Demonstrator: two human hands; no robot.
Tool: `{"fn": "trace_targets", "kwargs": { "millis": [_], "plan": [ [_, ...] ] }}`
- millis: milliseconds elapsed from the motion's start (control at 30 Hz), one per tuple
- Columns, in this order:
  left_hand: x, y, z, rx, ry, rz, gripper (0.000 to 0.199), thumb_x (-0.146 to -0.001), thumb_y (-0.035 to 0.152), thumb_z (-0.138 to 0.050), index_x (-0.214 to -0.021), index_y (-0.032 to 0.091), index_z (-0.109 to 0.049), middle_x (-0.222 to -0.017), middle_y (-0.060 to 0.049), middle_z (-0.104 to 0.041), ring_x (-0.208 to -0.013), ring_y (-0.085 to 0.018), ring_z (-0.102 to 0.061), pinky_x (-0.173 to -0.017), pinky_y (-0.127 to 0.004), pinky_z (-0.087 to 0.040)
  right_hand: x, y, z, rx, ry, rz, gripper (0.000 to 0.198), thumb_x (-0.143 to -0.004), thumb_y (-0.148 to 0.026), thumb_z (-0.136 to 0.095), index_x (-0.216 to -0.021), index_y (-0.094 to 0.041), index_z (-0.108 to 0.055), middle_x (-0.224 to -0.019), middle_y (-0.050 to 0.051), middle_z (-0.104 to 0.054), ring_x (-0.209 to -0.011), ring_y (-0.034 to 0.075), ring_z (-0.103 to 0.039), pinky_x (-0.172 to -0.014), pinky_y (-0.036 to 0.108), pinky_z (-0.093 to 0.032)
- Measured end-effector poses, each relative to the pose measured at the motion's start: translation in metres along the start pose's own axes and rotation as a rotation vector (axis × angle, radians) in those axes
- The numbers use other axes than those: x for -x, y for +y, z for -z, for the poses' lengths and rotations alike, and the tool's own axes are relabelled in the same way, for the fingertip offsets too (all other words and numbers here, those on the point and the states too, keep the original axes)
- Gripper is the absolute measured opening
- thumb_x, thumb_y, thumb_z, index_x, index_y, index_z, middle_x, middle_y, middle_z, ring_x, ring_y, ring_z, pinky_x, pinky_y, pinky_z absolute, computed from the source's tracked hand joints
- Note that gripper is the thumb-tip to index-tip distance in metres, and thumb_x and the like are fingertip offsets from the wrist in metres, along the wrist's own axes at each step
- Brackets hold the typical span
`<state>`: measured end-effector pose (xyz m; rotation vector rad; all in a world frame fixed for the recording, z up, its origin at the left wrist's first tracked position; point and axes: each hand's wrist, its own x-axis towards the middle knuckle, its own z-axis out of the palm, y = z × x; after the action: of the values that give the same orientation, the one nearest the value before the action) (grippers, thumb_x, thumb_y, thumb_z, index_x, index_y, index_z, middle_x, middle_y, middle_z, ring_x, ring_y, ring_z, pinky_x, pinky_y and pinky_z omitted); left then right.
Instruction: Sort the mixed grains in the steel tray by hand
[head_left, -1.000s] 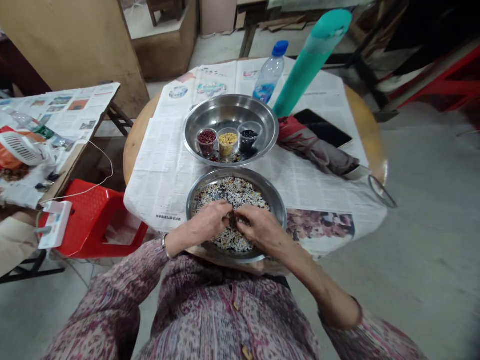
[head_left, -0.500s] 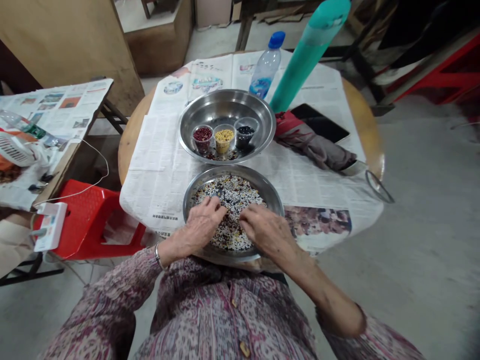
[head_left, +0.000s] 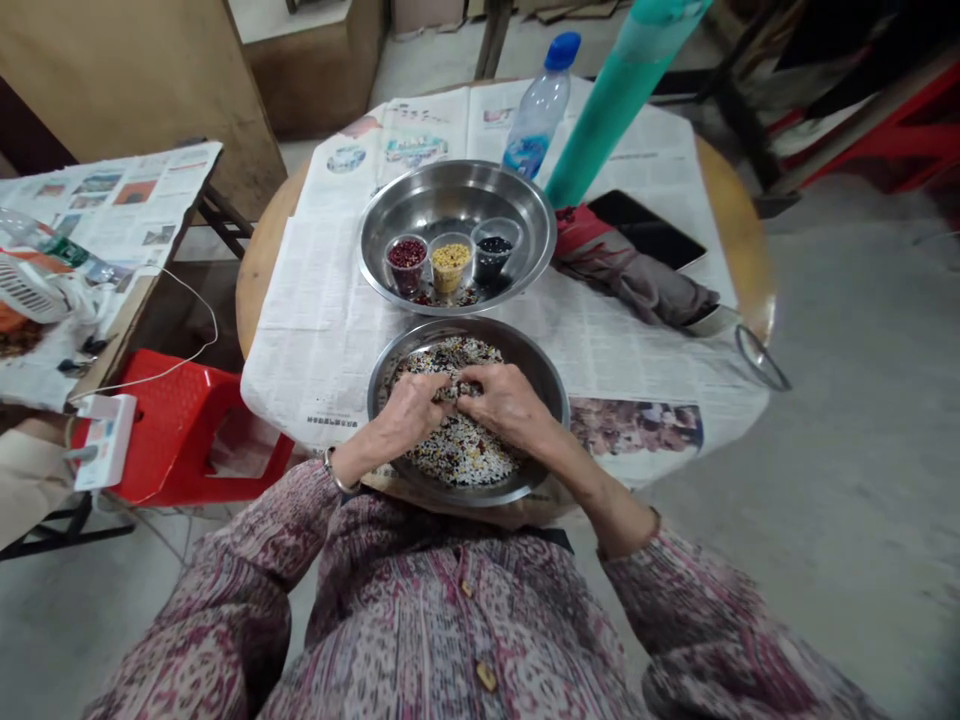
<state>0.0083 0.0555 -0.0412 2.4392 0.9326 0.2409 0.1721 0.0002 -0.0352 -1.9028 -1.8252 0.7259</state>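
Observation:
Close to my body, a steel basin [head_left: 559, 385] holds mixed grains [head_left: 469, 455] in white, black, yellow and dark red. Over its middle, my left hand [head_left: 411, 408] and my right hand [head_left: 506, 402] nearly meet at the fingertips. The fingers of both are curled into a pinch; whatever is between them is too small or hidden to name. Behind stands a larger steel basin [head_left: 457, 180] with three clear plastic cups inside: one of dark red beans [head_left: 407, 256], one of yellow grains [head_left: 451, 262] and one of black beans [head_left: 494, 250]. Loose grains lie near the cups.
Newspaper [head_left: 300, 300] covers the round table. Behind the basins are a plastic bottle [head_left: 536, 115], a tall teal cylinder [head_left: 615, 110], a folded umbrella [head_left: 630, 265] and a black tablet-like object [head_left: 649, 228]. A red stool [head_left: 172, 420] with a white power strip [head_left: 105, 440] stands at left.
My hands have come together above the grains, the right one moving left and farther from my body. The view has shifted slightly.

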Motion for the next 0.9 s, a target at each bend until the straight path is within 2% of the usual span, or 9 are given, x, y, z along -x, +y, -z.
{"fn": "trace_targets", "kwargs": {
  "millis": [100, 200, 333, 400, 500, 600, 667, 800, 900],
  "plan": [
    [0.028, 0.014, 0.011, 0.031, -0.056, -0.1, 0.022, -0.093, 0.014, -0.056, -0.113, 0.015, -0.064, -0.102, -0.008, -0.07, -0.1, -0.021, -0.065, -0.095, -0.037, -0.052, 0.029, 0.004, -0.003, 0.018, 0.005, 0.098, 0.015, -0.079, -0.016, -0.055, -0.086, -0.017, -0.068, -0.076, 0.005, -0.069, -0.072, 0.018, -0.059, -0.071, 0.03, -0.042],
    [0.055, 0.033, 0.029, 0.011, -0.265, -0.219, 0.028, -0.097, 0.009, -0.046, -0.12, 0.017, -0.059, -0.114, -0.007, -0.066, -0.106, -0.018, -0.062, -0.098, -0.034, -0.05, 0.062, 0.009, -0.008, 0.065, 0.066, 0.232, 0.021, -0.085, -0.013, -0.051, -0.098, -0.016, -0.067, -0.094, 0.009, -0.07, -0.088, 0.021, -0.063, -0.081, 0.032, -0.047],
    [0.063, 0.049, 0.038, -0.098, -0.382, -0.272, 0.028, -0.095, 0.003, -0.045, -0.113, 0.017, -0.062, -0.114, -0.006, -0.063, -0.108, -0.019, -0.057, -0.099, -0.034, -0.049, 0.083, 0.012, -0.005, 0.171, 0.1, 0.254, 0.019, -0.091, -0.013, -0.049, -0.094, -0.017, -0.067, -0.094, 0.008, -0.067, -0.088, 0.02, -0.064, -0.079, 0.03, -0.049],
    [0.057, 0.048, 0.033, -0.153, -0.378, -0.27, 0.027, -0.095, 0.004, -0.045, -0.111, 0.018, -0.062, -0.114, -0.006, -0.06, -0.107, -0.02, -0.055, -0.097, -0.034, -0.049, 0.082, 0.012, -0.003, 0.22, 0.064, 0.242, 0.018, -0.091, -0.013, -0.05, -0.087, -0.019, -0.066, -0.088, 0.006, -0.066, -0.083, 0.019, -0.064, -0.076, 0.029, -0.049],
    [0.045, 0.039, 0.025, -0.249, -0.304, -0.229, 0.026, -0.097, 0.004, -0.042, -0.109, 0.018, -0.061, -0.117, -0.007, -0.057, -0.109, -0.021, -0.052, -0.091, -0.033, -0.05, 0.072, 0.013, -0.001, 0.266, 0.038, 0.201, 0.015, -0.092, -0.015, -0.053, -0.088, -0.019, -0.067, -0.088, 0.006, -0.067, -0.085, 0.02, -0.064, -0.078, 0.03, -0.049],
    [0.034, 0.026, 0.024, -0.342, -0.178, -0.123, 0.02, -0.095, 0.005, -0.046, -0.104, 0.018, -0.06, -0.118, -0.008, -0.055, -0.111, -0.023, -0.05, -0.089, -0.034, -0.051, 0.06, 0.013, 0.002, 0.314, 0.117, 0.103, 0.016, -0.092, -0.015, -0.052, -0.091, -0.018, -0.068, -0.091, 0.008, -0.068, -0.089, 0.022, -0.064, -0.08, 0.032, -0.051],
    [0.029, 0.019, 0.026, -0.349, -0.103, -0.048, 0.019, -0.093, 0.014, -0.059, -0.111, 0.018, -0.058, -0.123, -0.009, -0.053, -0.114, -0.025, -0.048, -0.092, -0.037, -0.051, 0.053, 0.011, 0.004, 0.319, 0.169, 0.08, 0.015, -0.092, -0.019, -0.054, -0.099, -0.017, -0.068, -0.099, 0.01, -0.068, -0.097, 0.025, -0.063, -0.084, 0.035, -0.052],
    [0.027, 0.016, 0.032, -0.327, -0.066, 0.017, 0.062, -0.081, 0.027, -0.08, -0.133, 0.02, -0.047, -0.136, -0.011, -0.047, -0.12, -0.03, -0.046, -0.098, -0.044, -0.05, 0.04, -0.006, 0.0, 0.314, 0.152, 0.111, 0.043, -0.086, -0.03, -0.067, -0.127, -0.02, -0.059, -0.126, 0.014, -0.061, -0.117, 0.031, -0.055, -0.089, 0.042, -0.053],
    [0.031, 0.02, 0.038, -0.333, -0.122, 0.032, 0.072, -0.077, 0.029, -0.083, -0.136, 0.019, -0.045, -0.14, -0.013, -0.045, -0.125, -0.032, -0.044, -0.101, -0.045, -0.048, 0.031, -0.017, -0.01, 0.326, 0.046, 0.125, 0.04, -0.085, -0.019, -0.064, -0.125, -0.021, -0.061, -0.125, 0.014, -0.06, -0.116, 0.03, -0.055, -0.087, 0.039, -0.052]
  ]
}}
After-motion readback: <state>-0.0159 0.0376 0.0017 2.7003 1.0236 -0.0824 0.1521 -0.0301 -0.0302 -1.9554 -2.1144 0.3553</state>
